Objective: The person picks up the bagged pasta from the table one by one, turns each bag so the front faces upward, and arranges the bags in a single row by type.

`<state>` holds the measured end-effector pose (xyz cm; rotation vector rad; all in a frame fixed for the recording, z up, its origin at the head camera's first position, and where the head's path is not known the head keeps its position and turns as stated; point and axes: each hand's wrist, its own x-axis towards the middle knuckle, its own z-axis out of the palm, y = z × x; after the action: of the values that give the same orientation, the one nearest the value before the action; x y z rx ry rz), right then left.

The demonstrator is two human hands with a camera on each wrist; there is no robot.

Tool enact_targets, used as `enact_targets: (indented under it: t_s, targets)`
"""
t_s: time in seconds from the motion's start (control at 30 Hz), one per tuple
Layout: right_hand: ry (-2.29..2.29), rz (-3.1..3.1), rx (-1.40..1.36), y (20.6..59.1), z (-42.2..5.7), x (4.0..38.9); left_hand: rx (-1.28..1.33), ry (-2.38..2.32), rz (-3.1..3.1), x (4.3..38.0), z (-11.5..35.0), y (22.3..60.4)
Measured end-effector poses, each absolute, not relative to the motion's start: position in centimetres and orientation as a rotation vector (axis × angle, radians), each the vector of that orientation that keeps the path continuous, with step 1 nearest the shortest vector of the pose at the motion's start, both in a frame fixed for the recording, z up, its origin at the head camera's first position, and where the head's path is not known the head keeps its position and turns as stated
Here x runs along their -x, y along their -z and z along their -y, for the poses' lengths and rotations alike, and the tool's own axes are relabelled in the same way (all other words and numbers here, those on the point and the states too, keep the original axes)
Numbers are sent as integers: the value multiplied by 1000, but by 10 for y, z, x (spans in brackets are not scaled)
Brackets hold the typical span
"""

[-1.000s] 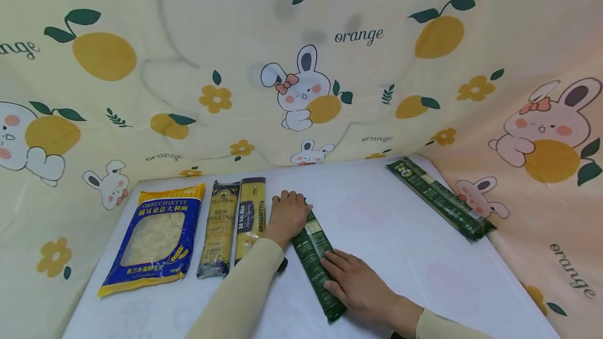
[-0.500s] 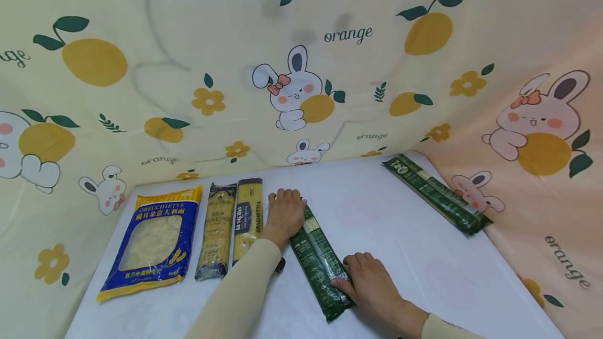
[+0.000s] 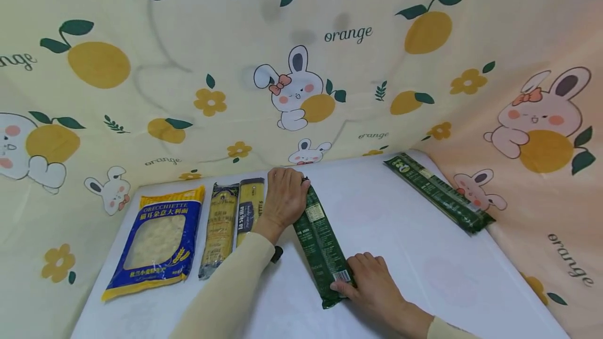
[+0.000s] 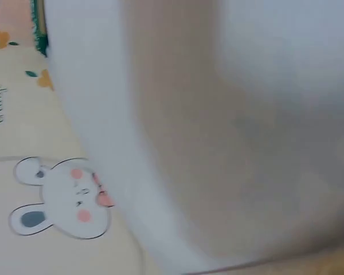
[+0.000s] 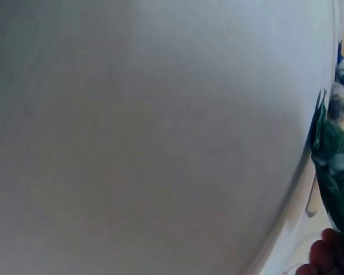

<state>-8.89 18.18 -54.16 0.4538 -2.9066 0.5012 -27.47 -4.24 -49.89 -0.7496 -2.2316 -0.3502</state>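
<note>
A long dark green pasta packet (image 3: 322,247) slants across the middle of the white table in the head view. My left hand (image 3: 285,198) grips its far end, with the thumb along the edge. At the near end my right hand (image 3: 377,284) holds the right edge, thumb on top and fingers at the side. The right wrist view catches the packet's crimped end (image 5: 335,172) and some fingertips (image 5: 332,252). Beside my left hand lies a yellow spaghetti packet (image 3: 250,203), partly hidden by my wrist. No pasta packet in my grip shows in the left wrist view.
Left of these lie another long pasta packet (image 3: 220,229) and a blue-and-yellow orecchiette bag (image 3: 155,239). A second green packet (image 3: 438,192) lies along the table's right edge. Patterned cloth (image 3: 226,41) rises behind the white table (image 3: 414,255).
My right hand has gone from lying flat on the green packet to gripping its edge. The packet's far end has shifted away from me with my left hand, and a barcode now shows.
</note>
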Motion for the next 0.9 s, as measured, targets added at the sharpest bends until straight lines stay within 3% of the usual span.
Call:
enact_targets:
  t_s: [0.33, 0.9]
  targets:
    - [-498, 2736, -480, 544, -179, 89, 703, 347, 2308, 260, 33, 469]
    - [-390, 2400, -617, 546, -177, 96, 369, 193, 2511, 238, 15, 429]
